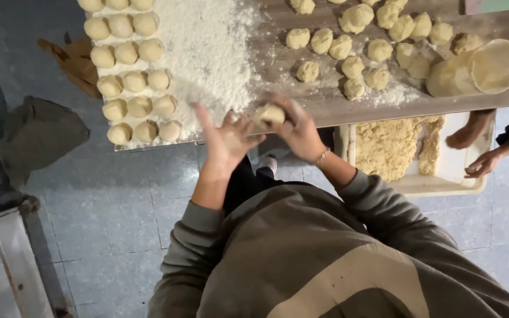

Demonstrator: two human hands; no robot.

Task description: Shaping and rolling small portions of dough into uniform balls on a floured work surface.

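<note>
My right hand [298, 131] grips a pale lump of dough [269, 113] above the front edge of the floured wooden board [301, 88]. My left hand [225, 138] is beside it, palm up and fingers spread, almost touching the lump. Neat rows of round dough balls [131, 76] lie on the board's left part, next to a heap of flour [207, 53]. Several rougher dough pieces [354, 50] lie scattered on the right part.
A white tray [449, 176] with crumbly dough mass [393, 147] sits below the board at right, where another person's hands [478, 147] reach in. Flattened dough rounds [478, 70] lie at the board's far right. Grey tiled floor [119, 200] and a metal surface [7, 265] at left.
</note>
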